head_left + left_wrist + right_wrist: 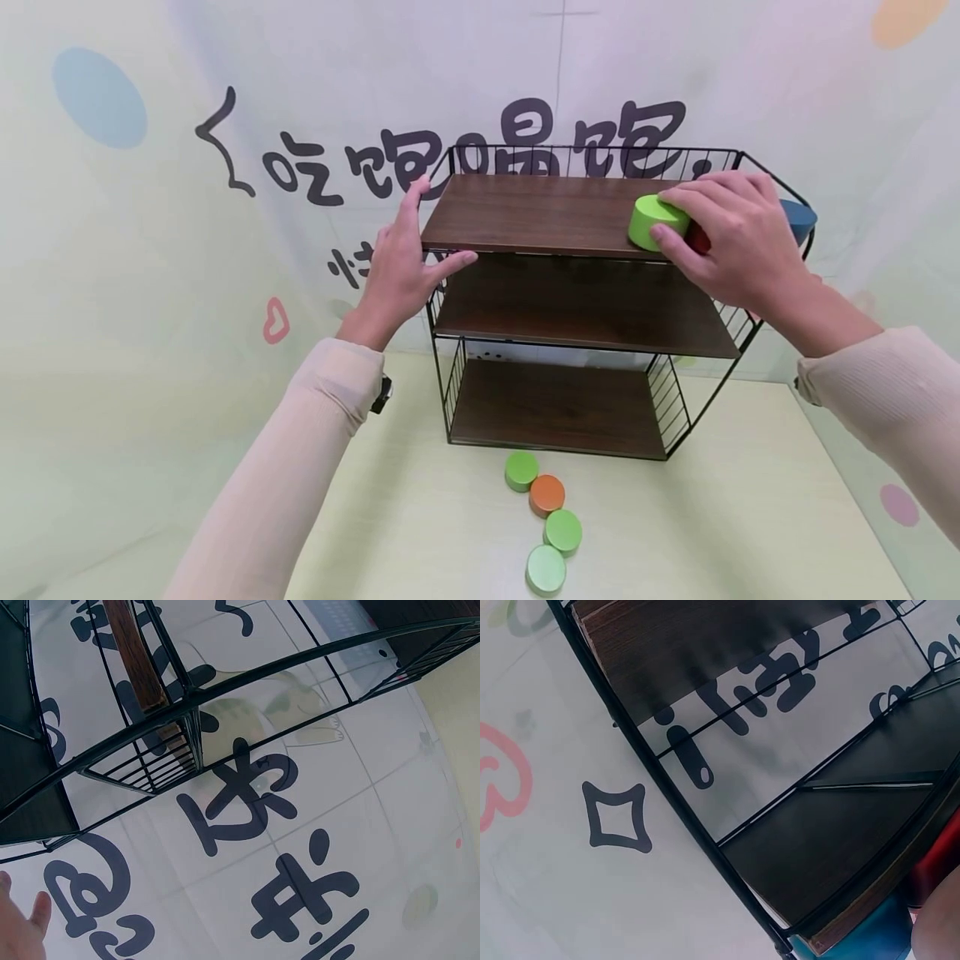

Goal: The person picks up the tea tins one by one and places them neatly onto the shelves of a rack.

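My right hand (738, 229) pinches a bright green round block (647, 223) between thumb and fingers, at the right part of the top board (540, 212) of a three-tier black wire shelf rack. Partly hidden under that hand is a red block (699, 240). A blue block (801, 218) sits at the right end of the board; the right wrist view shows red (939, 851) and blue (870, 934) pieces from below. At the rack's left front corner, my left hand (397, 267) rests with fingers straight and thumb spread along the front edge.
On the pale tabletop (420, 533), in front of the rack, stand a green block (522, 470), an orange block (547, 495), another green block (562, 532) and a mint block (546, 570) in a crooked row. A printed cloth (300, 50) hangs behind the rack.
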`<state>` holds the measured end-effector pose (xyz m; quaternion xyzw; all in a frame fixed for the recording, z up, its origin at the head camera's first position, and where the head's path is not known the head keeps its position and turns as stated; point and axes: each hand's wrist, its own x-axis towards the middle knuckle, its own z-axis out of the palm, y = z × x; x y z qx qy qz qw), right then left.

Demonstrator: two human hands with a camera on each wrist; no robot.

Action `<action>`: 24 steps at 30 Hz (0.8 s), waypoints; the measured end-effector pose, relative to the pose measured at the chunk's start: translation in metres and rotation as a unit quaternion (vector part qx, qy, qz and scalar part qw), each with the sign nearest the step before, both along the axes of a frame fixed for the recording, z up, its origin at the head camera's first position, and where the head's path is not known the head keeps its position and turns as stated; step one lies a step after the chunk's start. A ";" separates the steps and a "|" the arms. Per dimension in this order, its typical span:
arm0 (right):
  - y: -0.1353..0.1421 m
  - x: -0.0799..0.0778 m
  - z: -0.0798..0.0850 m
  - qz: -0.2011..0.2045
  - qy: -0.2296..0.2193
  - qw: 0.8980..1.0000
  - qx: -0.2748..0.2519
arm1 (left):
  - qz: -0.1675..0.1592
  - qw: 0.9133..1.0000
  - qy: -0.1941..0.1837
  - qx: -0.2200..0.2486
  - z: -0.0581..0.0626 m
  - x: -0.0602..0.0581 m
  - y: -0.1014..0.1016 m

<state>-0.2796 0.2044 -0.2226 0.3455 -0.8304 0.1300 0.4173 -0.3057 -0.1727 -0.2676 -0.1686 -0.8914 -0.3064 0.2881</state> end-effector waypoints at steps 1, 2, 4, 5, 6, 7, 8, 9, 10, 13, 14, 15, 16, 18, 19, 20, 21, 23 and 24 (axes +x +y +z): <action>0.000 0.000 0.000 -0.001 -0.001 1.000 0.000 | 0.000 1.000 0.000 0.000 0.000 0.000 0.000; 0.001 0.000 0.000 -0.002 -0.002 1.000 -0.001 | -0.001 1.000 0.001 -0.001 0.000 0.000 0.001; 0.001 -0.001 -0.001 -0.003 -0.003 1.000 -0.001 | -0.001 1.000 0.003 -0.001 0.000 0.000 0.001; 0.002 -0.001 -0.001 -0.004 -0.004 1.000 -0.002 | -0.001 1.000 0.003 -0.002 -0.001 0.000 0.002; 0.002 -0.001 -0.001 -0.004 -0.004 1.000 -0.002 | -0.001 1.000 0.004 -0.003 -0.001 0.000 0.002; 0.002 -0.001 -0.002 -0.005 -0.003 1.000 -0.002 | -0.001 1.000 0.004 -0.003 -0.001 0.000 0.002; 0.002 -0.002 -0.002 -0.006 -0.001 1.000 -0.002 | -0.002 1.000 0.004 -0.003 -0.001 0.000 0.002; 0.002 -0.002 -0.002 -0.006 0.002 1.000 -0.002 | -0.001 1.000 0.004 -0.003 -0.001 0.000 0.002; 0.002 -0.002 -0.003 -0.006 0.006 1.000 -0.001 | -0.001 1.000 0.004 -0.002 -0.001 0.000 0.002; 0.000 -0.002 -0.004 -0.002 0.031 1.000 -0.005 | 0.001 1.000 0.003 -0.002 -0.001 0.000 0.001; 0.000 -0.001 -0.005 -0.002 0.042 0.999 -0.005 | 0.001 1.000 0.003 -0.002 -0.001 0.000 0.001; -0.001 0.000 -0.005 0.000 0.055 0.998 -0.005 | 0.001 1.000 0.003 -0.003 -0.001 0.000 0.001; -0.001 0.001 -0.006 0.002 0.069 0.998 -0.006 | 0.000 1.000 0.003 -0.003 -0.001 0.000 0.001; -0.003 0.004 -0.007 0.007 0.093 0.996 -0.015 | 0.000 1.000 0.004 -0.004 -0.001 -0.001 0.002; -0.004 0.005 -0.008 0.007 0.103 0.994 -0.019 | 0.000 1.000 0.004 -0.004 -0.001 -0.001 0.002; -0.006 0.007 -0.008 0.010 0.111 0.993 -0.030 | 0.000 1.000 0.003 -0.003 -0.001 -0.001 0.002; -0.008 0.010 -0.009 0.013 0.119 0.992 -0.044 | 0.000 1.000 0.003 -0.002 -0.001 -0.001 0.002; -0.012 0.014 -0.010 0.018 0.127 0.989 -0.070 | 0.001 1.000 0.002 0.000 -0.001 -0.002 0.001; -0.014 0.017 -0.010 0.019 0.129 0.988 -0.081 | 0.001 1.000 0.002 0.001 0.000 -0.002 0.001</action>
